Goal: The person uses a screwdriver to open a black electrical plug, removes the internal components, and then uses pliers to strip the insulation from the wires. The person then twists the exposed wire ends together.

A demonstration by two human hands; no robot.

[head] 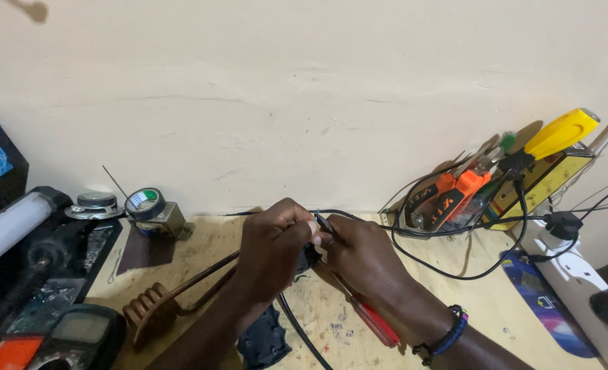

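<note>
My left hand and my right hand meet over the middle of the wooden bench. Together they pinch a thin wire end of a black cable that runs down toward me. The fingertips of both hands are closed around it, and a small dark part between them is mostly hidden. A red-handled screwdriver lies on the bench under my right wrist. A beaded bracelet is on my right wrist.
A copper coil lies at the lower left, a multimeter beside it. A tape roll, a small speaker and a white tube lamp sit at left. Orange and yellow tools and tangled black cables stand at right.
</note>
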